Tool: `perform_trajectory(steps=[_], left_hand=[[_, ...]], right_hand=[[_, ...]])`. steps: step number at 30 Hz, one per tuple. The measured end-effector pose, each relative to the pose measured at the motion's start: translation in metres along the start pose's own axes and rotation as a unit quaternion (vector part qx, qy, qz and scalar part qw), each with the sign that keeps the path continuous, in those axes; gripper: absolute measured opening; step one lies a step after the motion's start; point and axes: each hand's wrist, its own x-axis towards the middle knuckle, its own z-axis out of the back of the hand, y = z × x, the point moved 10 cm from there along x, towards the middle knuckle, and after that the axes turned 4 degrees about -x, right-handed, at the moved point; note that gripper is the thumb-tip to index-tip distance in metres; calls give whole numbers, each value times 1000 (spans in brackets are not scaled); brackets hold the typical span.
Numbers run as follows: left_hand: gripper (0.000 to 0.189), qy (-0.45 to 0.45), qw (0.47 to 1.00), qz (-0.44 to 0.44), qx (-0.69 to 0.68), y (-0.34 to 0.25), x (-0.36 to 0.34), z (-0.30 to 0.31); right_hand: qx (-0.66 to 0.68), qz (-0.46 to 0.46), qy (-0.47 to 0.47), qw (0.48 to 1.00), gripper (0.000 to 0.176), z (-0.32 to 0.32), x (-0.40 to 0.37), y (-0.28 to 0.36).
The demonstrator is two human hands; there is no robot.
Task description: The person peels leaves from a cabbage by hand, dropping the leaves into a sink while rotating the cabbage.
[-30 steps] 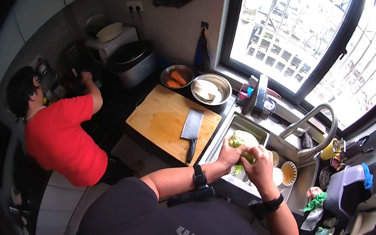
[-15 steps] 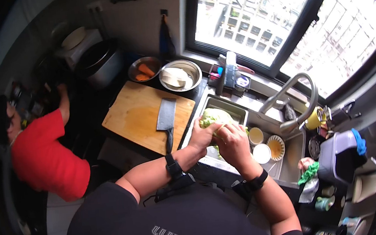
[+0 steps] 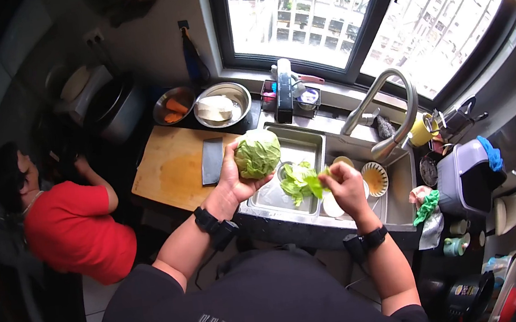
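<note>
A round, pale green cabbage is cradled in the left hand, over the gap between the brown wooden board's right edge and the rectangular metal basin. A torn leaf is pinched by the right hand; open room is left between both hands.

Far side: sliding window, barred view beyond glass; dark cloth hanging from wall hook to its left. Below cloth, smaller metal bowl with orange pieces, just beside larger metal bowl holding white chunk. Left: person in red shirt, silver appliance with dark top. Right: curved faucet, yellow container, lavender bin with blue cloth at rim, green cloth near bin, teal mug.
</note>
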Motion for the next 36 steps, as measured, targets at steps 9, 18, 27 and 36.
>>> perform_trajectory(steps=[9, 18, 27, 36], left_hand=[[87, 103, 982, 122, -103, 30, -19, -20], [83, 184, 974, 134, -15, 74, -44, -70], [81, 269, 942, 198, 24, 65, -37, -106], [71, 241, 953, 180, 45, 82, -30, -112]], right_hand=[[-146, 45, -74, 986, 52, -17, 29, 0], [5, 134, 91, 987, 123, -60, 16, 74], [-119, 132, 38, 983, 100, -19, 12, 103], [-128, 185, -48, 973, 23, 14, -3, 115]])
